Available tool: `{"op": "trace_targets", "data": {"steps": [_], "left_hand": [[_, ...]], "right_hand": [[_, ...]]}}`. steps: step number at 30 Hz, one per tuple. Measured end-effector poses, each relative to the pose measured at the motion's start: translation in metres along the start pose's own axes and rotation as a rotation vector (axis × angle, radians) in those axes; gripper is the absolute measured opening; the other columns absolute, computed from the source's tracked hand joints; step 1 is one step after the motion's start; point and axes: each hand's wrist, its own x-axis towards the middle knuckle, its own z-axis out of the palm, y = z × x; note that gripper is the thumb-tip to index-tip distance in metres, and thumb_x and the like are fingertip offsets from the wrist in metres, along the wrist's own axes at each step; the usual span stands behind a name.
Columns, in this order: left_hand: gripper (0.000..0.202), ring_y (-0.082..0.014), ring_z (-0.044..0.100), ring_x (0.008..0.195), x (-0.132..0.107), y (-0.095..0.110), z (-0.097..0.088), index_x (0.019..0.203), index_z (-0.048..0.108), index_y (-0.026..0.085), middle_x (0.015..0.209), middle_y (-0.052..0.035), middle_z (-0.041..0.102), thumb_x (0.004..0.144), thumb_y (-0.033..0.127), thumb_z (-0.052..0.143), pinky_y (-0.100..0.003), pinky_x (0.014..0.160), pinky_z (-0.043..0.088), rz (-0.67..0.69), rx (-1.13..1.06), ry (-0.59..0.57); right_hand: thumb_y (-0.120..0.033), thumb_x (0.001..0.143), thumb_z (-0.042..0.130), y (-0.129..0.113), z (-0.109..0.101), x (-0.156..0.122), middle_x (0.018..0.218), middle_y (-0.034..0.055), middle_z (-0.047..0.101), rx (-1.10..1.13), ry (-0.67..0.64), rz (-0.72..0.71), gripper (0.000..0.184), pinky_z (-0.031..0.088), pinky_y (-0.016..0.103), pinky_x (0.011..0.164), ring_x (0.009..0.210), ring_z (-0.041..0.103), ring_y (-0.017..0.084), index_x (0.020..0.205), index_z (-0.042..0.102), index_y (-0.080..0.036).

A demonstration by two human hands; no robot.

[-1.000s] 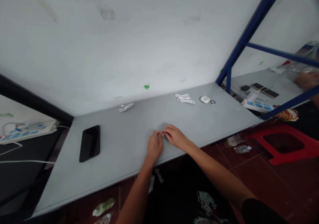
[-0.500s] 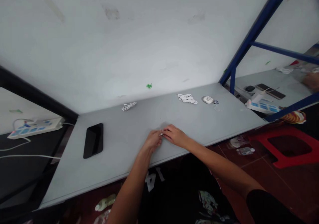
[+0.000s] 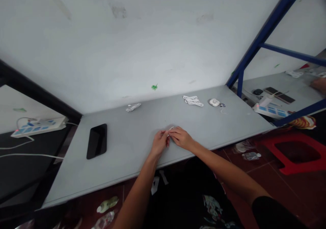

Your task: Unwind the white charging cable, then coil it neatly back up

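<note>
One black phone point(image 3: 97, 141) flat near left edge of tabletop point(image 3: 132, 144). Then left cable bundle point(image 3: 133, 107), white, by back edge. Mid-length, nearer front edge: left hand point(image 3: 159, 143), fingertips pinched on slim white piece point(image 3: 171, 128), too small to identify. Right hand point(image 3: 181, 138) alongside, pinched on same piece. Right cable bundle point(image 3: 193, 101) near back edge, white case point(image 3: 214, 102) near back right corner.

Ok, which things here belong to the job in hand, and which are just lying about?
In the job:
left hand
right hand
thin white piece between them, too small to identify

Apparently just lying about:
phone
left cable
right cable
white case
floor bottles
</note>
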Motion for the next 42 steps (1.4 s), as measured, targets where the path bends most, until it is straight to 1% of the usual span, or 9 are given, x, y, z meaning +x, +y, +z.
{"op": "trace_targets", "data": {"steps": [5, 12, 16, 21, 27, 33, 36, 40, 42], "left_hand": [[0.04, -0.0114, 0.054, 0.05, -0.007, -0.002, -0.009, 0.099, 0.058, 0.014, 0.063, 0.0032, 0.057, 0.085, 0.052, 0.057, -0.025, 0.051, 0.046, 0.163, 0.131, -0.115], [0.027, -0.0126, 0.056, 0.053, -0.011, 0.007, -0.02, 0.105, 0.062, 0.016, 0.07, -0.0007, 0.065, 0.093, 0.035, 0.046, -0.026, 0.055, 0.046, 0.291, 0.514, -0.205], [0.021, -0.0163, 0.062, 0.069, -0.009, 0.005, -0.015, 0.098, 0.062, 0.017, 0.08, -0.0054, 0.069, 0.093, 0.028, 0.045, -0.029, 0.067, 0.048, 0.367, 0.644, -0.115], [0.015, -0.0166, 0.061, 0.065, -0.005, -0.008, 0.003, 0.096, 0.055, 0.017, 0.076, -0.0046, 0.066, 0.093, 0.027, 0.045, -0.029, 0.063, 0.047, 0.323, 0.587, 0.091], [0.021, -0.0135, 0.054, 0.047, 0.001, -0.014, 0.006, 0.106, 0.051, 0.017, 0.063, 0.0022, 0.059, 0.093, 0.031, 0.043, -0.027, 0.05, 0.044, 0.176, 0.326, 0.023], [0.032, -0.0136, 0.06, 0.053, 0.003, -0.017, 0.006, 0.116, 0.051, 0.014, 0.076, -0.0029, 0.065, 0.091, 0.035, 0.05, -0.028, 0.051, 0.051, 0.14, 0.152, 0.033], [0.026, -0.0149, 0.063, 0.06, 0.0, -0.014, 0.007, 0.105, 0.057, 0.015, 0.081, -0.0057, 0.067, 0.09, 0.035, 0.053, -0.029, 0.056, 0.053, 0.155, 0.141, 0.051], [0.023, -0.0128, 0.056, 0.05, -0.004, -0.01, 0.011, 0.099, 0.058, 0.015, 0.063, 0.0008, 0.06, 0.093, 0.035, 0.049, -0.026, 0.051, 0.047, 0.169, 0.2, 0.121], [0.023, -0.0129, 0.055, 0.052, -0.005, -0.011, 0.014, 0.099, 0.059, 0.014, 0.064, 0.0002, 0.06, 0.094, 0.033, 0.047, -0.026, 0.053, 0.045, 0.196, 0.25, 0.18]], "right_hand": [[-0.016, 0.094, 0.055, 0.0, 0.0, -0.002, 0.103, 0.0083, 0.073, 0.031, 0.031, 0.039, 0.021, 0.06, 0.045, 0.087, 0.095, 0.068, 0.021, 0.101, 0.072, -0.024], [-0.014, 0.092, 0.056, 0.001, -0.001, -0.01, 0.103, 0.0074, 0.075, 0.058, -0.007, 0.027, 0.02, 0.06, 0.044, 0.09, 0.094, 0.07, 0.019, 0.097, 0.073, -0.024], [-0.013, 0.092, 0.055, 0.001, 0.0, -0.009, 0.104, 0.008, 0.075, 0.059, -0.002, 0.026, 0.021, 0.059, 0.044, 0.091, 0.094, 0.07, 0.02, 0.096, 0.073, -0.023], [-0.012, 0.09, 0.058, 0.003, 0.0, -0.007, 0.109, 0.0091, 0.074, 0.064, 0.019, 0.083, 0.021, 0.059, 0.045, 0.091, 0.1, 0.069, 0.022, 0.098, 0.072, -0.024], [-0.012, 0.091, 0.055, 0.004, 0.003, -0.008, 0.109, 0.0088, 0.073, 0.057, 0.015, 0.105, 0.024, 0.059, 0.046, 0.092, 0.104, 0.067, 0.022, 0.102, 0.072, -0.025], [-0.015, 0.093, 0.052, 0.004, 0.001, -0.007, 0.104, 0.0079, 0.074, 0.079, 0.004, 0.086, 0.024, 0.059, 0.045, 0.091, 0.101, 0.068, 0.021, 0.099, 0.073, -0.024], [-0.016, 0.094, 0.051, 0.003, 0.0, -0.006, 0.102, 0.0073, 0.074, 0.069, -0.008, 0.085, 0.023, 0.059, 0.046, 0.09, 0.097, 0.068, 0.02, 0.098, 0.072, -0.024], [-0.016, 0.094, 0.051, 0.001, -0.001, -0.005, 0.104, 0.0076, 0.073, 0.039, 0.01, 0.071, 0.022, 0.059, 0.044, 0.09, 0.099, 0.067, 0.02, 0.097, 0.072, -0.024], [-0.015, 0.094, 0.051, 0.0, -0.001, -0.005, 0.106, 0.0083, 0.073, 0.022, 0.027, 0.064, 0.022, 0.058, 0.045, 0.09, 0.1, 0.067, 0.021, 0.1, 0.071, -0.024]]}}
